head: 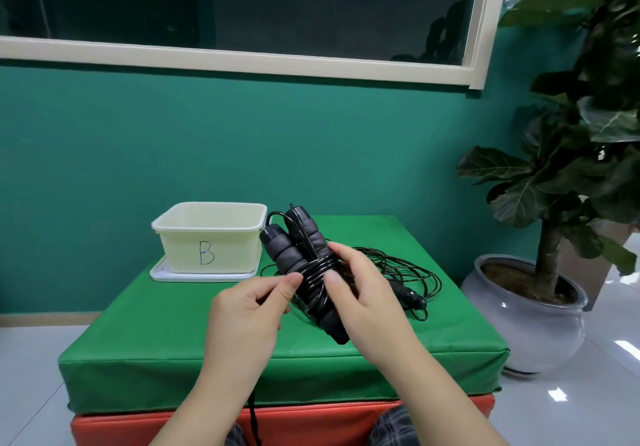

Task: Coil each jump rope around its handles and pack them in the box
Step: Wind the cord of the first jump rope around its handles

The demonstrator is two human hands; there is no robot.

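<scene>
Lying under both hands, a green mat (pixel 214 334) tops an orange one (pixel 311 421) before a teal wall (pixel 242 140). Right hand (pixel 367 300) grips the handles (pixel 304 255); left hand (pixel 249 310) pinches the rope (pixel 313 274) coiled around them. Left of the hands sits the box (pixel 207 237); right, another rope (pixel 408 272) and a plant (pixel 571 154).

Two hands show: the left (pixel 249 301) and the right (pixel 363 293). There are two jump ropes: one (pixel 304 262) coiled round its two handles, one (pixel 405 272) lying loose on the mat. One box (pixel 207 237) stands on one lid (pixel 162 274). Two mats are stacked, one green (pixel 173 341) and one orange (pixel 138 428). One potted plant (pixel 554 203) stands in one pot (pixel 526 324).
</scene>
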